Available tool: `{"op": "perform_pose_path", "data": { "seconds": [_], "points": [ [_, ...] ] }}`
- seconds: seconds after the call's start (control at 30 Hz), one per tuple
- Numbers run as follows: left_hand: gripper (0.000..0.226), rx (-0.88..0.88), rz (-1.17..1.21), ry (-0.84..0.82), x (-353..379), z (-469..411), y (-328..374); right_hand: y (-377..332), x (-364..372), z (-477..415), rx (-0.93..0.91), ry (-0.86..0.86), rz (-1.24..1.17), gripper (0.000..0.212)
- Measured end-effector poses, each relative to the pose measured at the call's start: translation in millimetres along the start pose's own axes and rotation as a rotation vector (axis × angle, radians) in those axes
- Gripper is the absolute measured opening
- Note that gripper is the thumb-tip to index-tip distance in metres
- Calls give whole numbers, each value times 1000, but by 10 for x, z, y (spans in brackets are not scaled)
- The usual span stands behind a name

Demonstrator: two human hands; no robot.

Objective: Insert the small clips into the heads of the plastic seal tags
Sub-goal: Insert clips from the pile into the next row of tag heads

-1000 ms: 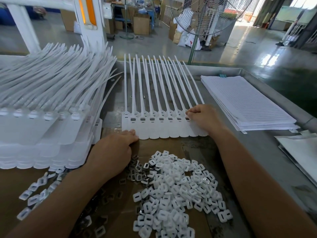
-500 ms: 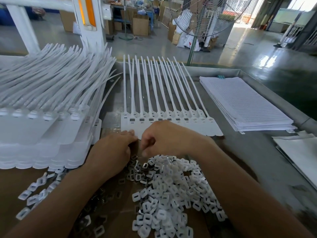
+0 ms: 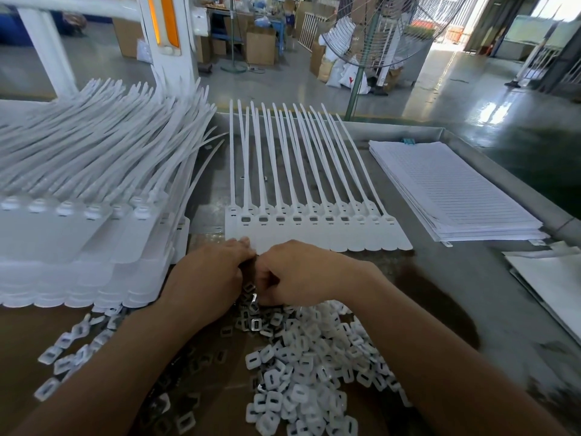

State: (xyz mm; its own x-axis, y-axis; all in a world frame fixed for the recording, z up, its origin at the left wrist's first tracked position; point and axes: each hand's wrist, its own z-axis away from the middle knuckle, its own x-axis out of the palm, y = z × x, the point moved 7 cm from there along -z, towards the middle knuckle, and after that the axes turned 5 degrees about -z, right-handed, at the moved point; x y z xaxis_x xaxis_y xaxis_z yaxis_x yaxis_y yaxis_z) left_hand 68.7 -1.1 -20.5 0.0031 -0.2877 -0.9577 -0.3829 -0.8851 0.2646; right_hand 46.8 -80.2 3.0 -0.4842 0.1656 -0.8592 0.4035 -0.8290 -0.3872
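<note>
Nearest: loose pile of small white clips (image 3: 308, 366) on brown cardboard (image 3: 28, 328), with a thinner scatter of clips (image 3: 72, 344) to the left. Just beyond the pile's far edge, both hands meet knuckle to knuckle. Left hand (image 3: 207, 278) has its fingertips at the lower edge of the tag row. Right hand (image 3: 298, 275) has its fingers curled in over shiny clips. Fingertips are hidden on both, so I cannot tell whether either pinches a clip. Next, the row of seal tags (image 3: 314, 234) lies flat on the metal table (image 3: 471, 294), heads in line, straps fanning away. Most heads show a dark window; the right-hand few look plain white. Left: tall stack of tags (image 3: 78, 234). Right: stack of lined sheets (image 3: 449, 190), print too fine to read. Far: wire fan (image 3: 393, 33), cardboard boxes (image 3: 261, 47). No legible writing anywhere. A second ago the right hand rested on the row's right-end heads; it has since come in beside the left hand, which has stayed put.
</note>
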Motion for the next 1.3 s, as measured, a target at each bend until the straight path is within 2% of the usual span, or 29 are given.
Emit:
{"op": "perform_pose_path", "data": {
  "seconds": [0.3,0.43,0.57,0.73,0.97,1.17,1.3],
  "points": [
    [42,7,3,46,-29,27,11,48,-118,60,11,52,-211,2],
    [46,14,-6,34,-20,18,4,50,-129,56,6,52,-197,16],
    [48,0,-25,23,-7,12,-11,65,-135,65,2,56,-199,18],
    [49,-6,-37,23,-5,10,-10,102,-157,76,-5,80,-229,14],
    [50,-21,-45,16,16,-3,-17,165,-74,43,35,-2,-265,2],
    [49,-24,-49,30,16,3,-19,167,-153,50,18,76,-325,6],
    [50,-28,-53,52,-1,14,-21,240,-257,69,46,169,-293,15]
  ]
}}
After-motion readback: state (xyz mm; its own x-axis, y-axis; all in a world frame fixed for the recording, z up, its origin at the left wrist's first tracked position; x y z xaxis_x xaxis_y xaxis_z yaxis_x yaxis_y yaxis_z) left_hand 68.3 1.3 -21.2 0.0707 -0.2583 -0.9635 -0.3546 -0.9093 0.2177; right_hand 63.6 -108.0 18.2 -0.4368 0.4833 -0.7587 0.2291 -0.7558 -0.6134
